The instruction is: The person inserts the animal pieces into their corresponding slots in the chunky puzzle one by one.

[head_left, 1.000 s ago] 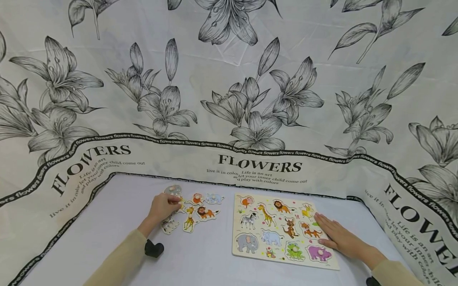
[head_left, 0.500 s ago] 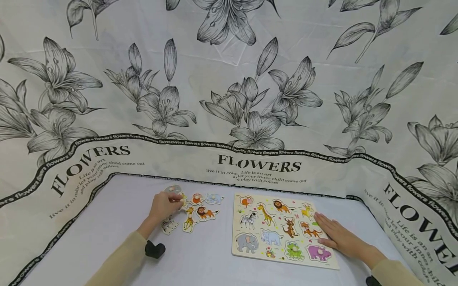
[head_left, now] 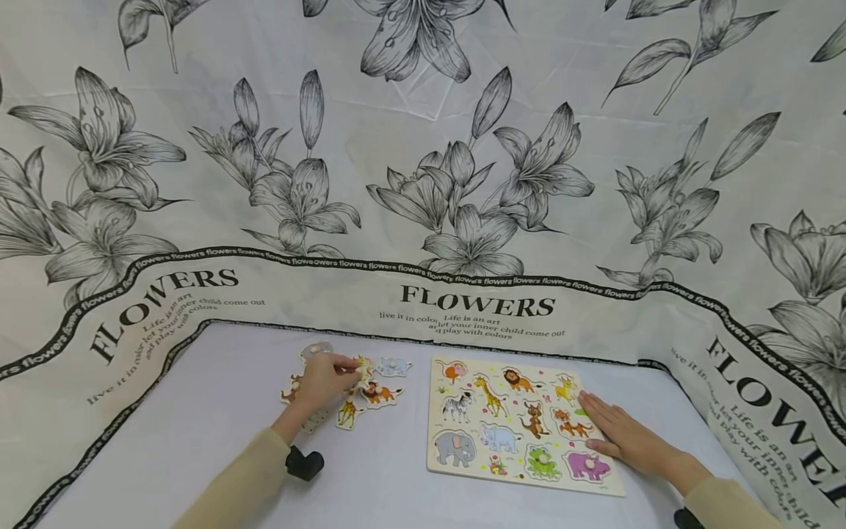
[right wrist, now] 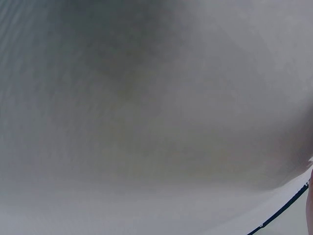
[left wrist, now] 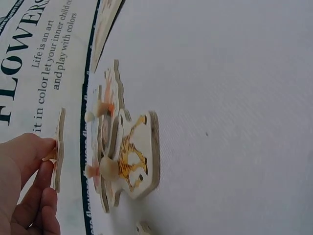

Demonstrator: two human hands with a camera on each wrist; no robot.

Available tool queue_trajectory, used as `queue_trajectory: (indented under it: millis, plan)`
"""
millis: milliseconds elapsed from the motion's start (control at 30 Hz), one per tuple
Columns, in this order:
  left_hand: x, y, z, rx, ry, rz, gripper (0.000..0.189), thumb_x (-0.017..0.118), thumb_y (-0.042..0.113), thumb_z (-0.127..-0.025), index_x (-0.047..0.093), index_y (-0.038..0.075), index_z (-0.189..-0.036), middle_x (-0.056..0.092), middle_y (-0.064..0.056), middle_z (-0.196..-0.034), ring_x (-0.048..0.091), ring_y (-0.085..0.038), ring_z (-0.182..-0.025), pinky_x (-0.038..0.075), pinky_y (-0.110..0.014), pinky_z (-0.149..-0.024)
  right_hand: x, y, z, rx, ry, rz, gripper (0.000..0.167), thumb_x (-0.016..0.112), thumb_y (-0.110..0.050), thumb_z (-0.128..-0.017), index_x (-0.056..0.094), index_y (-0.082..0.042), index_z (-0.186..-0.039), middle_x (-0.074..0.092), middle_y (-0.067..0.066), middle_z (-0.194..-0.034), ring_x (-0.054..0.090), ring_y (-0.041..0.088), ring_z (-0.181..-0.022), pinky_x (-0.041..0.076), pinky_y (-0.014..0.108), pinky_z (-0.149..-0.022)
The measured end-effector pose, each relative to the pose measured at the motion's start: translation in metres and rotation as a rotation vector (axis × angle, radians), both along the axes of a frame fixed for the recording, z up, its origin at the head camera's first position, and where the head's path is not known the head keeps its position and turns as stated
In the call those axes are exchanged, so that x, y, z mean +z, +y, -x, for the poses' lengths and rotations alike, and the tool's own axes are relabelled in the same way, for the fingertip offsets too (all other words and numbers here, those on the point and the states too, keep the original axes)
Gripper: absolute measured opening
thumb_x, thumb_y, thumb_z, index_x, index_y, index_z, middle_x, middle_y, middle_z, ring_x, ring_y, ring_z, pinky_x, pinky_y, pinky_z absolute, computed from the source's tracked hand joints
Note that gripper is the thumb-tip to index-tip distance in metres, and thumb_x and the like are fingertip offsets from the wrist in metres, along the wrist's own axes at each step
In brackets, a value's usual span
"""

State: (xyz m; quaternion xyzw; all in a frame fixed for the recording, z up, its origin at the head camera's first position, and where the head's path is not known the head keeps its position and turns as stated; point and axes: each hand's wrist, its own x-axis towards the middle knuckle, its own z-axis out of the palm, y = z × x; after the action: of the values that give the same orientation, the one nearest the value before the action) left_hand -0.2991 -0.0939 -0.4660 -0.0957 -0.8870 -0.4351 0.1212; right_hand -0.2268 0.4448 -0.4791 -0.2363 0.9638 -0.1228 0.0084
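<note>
My left hand [head_left: 324, 382] pinches a yellow animal puzzle piece [left wrist: 59, 152] by its knob, thumb against fingertips, raised above the other loose pieces. In the left wrist view this piece is edge-on. Below it lie a giraffe piece [head_left: 348, 413] and a lion piece [head_left: 380, 394], with a blue rhino piece [head_left: 394, 366] farther back. The hand and wrist partly cover a grey elephant piece [head_left: 316, 349] and a zebra piece [head_left: 315, 422]. My right hand [head_left: 631, 441] rests with straight fingers on the right edge of the wooden puzzle board [head_left: 456, 472].
A kangaroo piece [head_left: 291, 388] lies left of my left wrist. In the board sit a frog piece [head_left: 543, 463] and a purple hippo piece [head_left: 588, 466], both with knobs. A flower-print cloth [head_left: 476, 301] rises behind the white table surface [head_left: 218, 397].
My left hand has lifted the yellow piece from beside the elephant and carried it right. The kangaroo piece has come into view. My right hand stays on the board.
</note>
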Motion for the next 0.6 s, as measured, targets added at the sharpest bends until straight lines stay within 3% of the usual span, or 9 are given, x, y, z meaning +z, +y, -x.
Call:
queue_trajectory:
  millis: [233, 600]
  plan:
    - [0.003, 0.021, 0.000, -0.034, -0.028, -0.064, 0.010, 0.078, 0.008, -0.076, 0.076, 0.006, -0.086, 0.073, -0.006, -0.081, 0.062, -0.009, -0.069, 0.049, -0.020, -0.058, 0.001, 0.000, -0.001, -0.009, -0.018, 0.009, 0.075, 0.054, -0.042, -0.095, 0.028, 0.005, -0.147, 0.028, 0.030, -0.151, -0.018, -0.029, -0.124, -0.016, -0.002, -0.098]
    - [0.004, 0.050, -0.002, -0.095, 0.002, -0.060, 0.008, 0.078, 0.009, -0.077, 0.077, 0.009, -0.085, 0.073, -0.003, -0.077, 0.057, -0.007, -0.067, 0.046, -0.019, -0.058, -0.003, 0.002, 0.001, 0.006, 0.007, -0.014, 0.074, 0.053, -0.042, -0.095, 0.028, 0.005, -0.147, 0.030, 0.030, -0.150, -0.018, -0.027, -0.127, -0.016, -0.002, -0.099]
